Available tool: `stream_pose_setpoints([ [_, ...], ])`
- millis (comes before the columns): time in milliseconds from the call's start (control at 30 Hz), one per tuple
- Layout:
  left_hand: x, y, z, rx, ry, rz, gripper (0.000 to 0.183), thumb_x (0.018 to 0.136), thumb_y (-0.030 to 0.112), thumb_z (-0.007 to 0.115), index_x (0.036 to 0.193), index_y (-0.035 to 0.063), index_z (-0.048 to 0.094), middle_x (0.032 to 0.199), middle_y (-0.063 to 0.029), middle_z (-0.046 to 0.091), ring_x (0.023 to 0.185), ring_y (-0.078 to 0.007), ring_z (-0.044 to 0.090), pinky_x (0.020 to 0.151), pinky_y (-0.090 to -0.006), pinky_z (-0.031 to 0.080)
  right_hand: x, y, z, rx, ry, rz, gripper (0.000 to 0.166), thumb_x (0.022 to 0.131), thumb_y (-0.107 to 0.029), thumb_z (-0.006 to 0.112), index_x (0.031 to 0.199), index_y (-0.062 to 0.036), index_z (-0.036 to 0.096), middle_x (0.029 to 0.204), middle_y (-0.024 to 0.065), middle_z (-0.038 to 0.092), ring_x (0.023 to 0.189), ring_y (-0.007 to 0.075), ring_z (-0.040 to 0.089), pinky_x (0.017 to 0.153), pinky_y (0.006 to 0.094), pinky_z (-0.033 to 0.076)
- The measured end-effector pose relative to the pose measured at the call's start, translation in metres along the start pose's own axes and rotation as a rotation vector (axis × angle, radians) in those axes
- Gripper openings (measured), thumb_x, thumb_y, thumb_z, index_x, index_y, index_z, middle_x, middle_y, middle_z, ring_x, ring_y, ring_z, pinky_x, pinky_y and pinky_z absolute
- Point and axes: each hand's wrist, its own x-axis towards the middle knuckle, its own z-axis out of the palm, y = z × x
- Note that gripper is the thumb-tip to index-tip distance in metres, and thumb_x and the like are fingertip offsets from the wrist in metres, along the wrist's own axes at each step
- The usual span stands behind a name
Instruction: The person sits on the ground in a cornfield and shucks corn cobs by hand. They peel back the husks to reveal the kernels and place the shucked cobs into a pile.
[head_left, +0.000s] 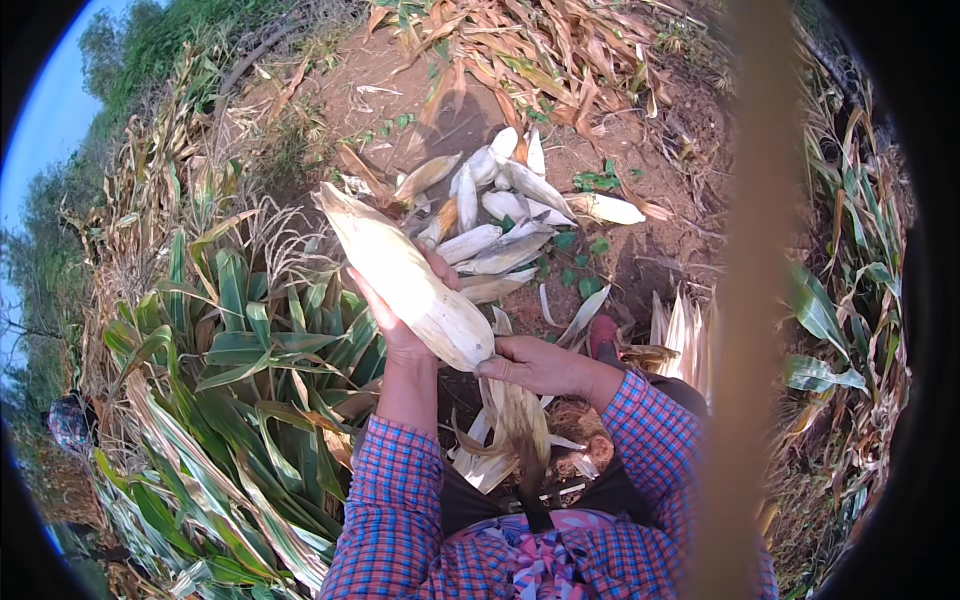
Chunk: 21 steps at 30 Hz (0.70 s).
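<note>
A large ear of corn in its pale husk (412, 289) lies slantwise across my left hand (397, 319), whose palm and fingers support it from beneath and behind. My right hand (529, 365) grips the lower right end of the same ear between thumb and fingers. Beyond the hands, a pile of corn ears in pale, partly greyed husks (510, 251) rests on the bare soil. Below the held ear, loose dry husk leaves (517, 420) hang and lie between my legs.
Cut green cornstalks (262, 360) lie at the left, dry corn leaves (555, 52) at the top. Peeled husks (686, 337) stand at the right by a red shoe (602, 334). A blurred brown strip (750, 300) crosses the right side. Another person (69, 422) is at the far left.
</note>
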Motion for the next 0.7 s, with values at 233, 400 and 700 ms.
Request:
stream_pose_setpoints([
  [233, -0.002, -0.022, 0.046, 0.561, 0.782, -0.103, 0.053, 0.095, 0.035, 0.047, 0.138, 0.0089, 0.030, 0.136, -0.0081, 0.039, 0.124, -0.0231, 0.041, 0.103, -0.0398, 0.034, 0.008, 0.004, 0.002, -0.531, 0.510, 0.092, 0.045, 0.083, -0.041, 0.061, 0.100, -0.0002, 0.055, 0.087, 0.0194, 0.063, 0.082, 0.0371, 0.061, 0.072, 0.0446, 0.047],
  [400, 0.001, -0.028, 0.042, 0.480, 0.920, -0.080, 0.048, 0.085, 0.008, 0.063, 0.127, 0.0074, 0.038, 0.115, -0.0086, 0.056, 0.101, -0.0203, 0.057, 0.085, -0.0343, 0.048, 0.006, 0.013, 0.008, -0.245, 0.424, 0.060, 0.051, 0.082, -0.040, 0.065, 0.109, 0.0013, 0.053, 0.092, 0.0189, 0.063, 0.085, 0.0308, 0.063, 0.075, 0.0375, 0.050],
  [700, -0.019, -0.053, 0.053, 0.845, 0.509, -0.333, 0.054, 0.080, 0.005, 0.065, 0.127, 0.0022, 0.039, 0.116, -0.0087, 0.054, 0.102, -0.0143, 0.054, 0.088, -0.0295, 0.045, 0.021, 0.008, -0.027, 0.028, 0.844, -0.147, 0.022, 0.085, -0.019, 0.065, 0.090, 0.0011, 0.057, 0.071, 0.0096, 0.060, 0.066, 0.0152, 0.059, 0.063, 0.0297, 0.049],
])
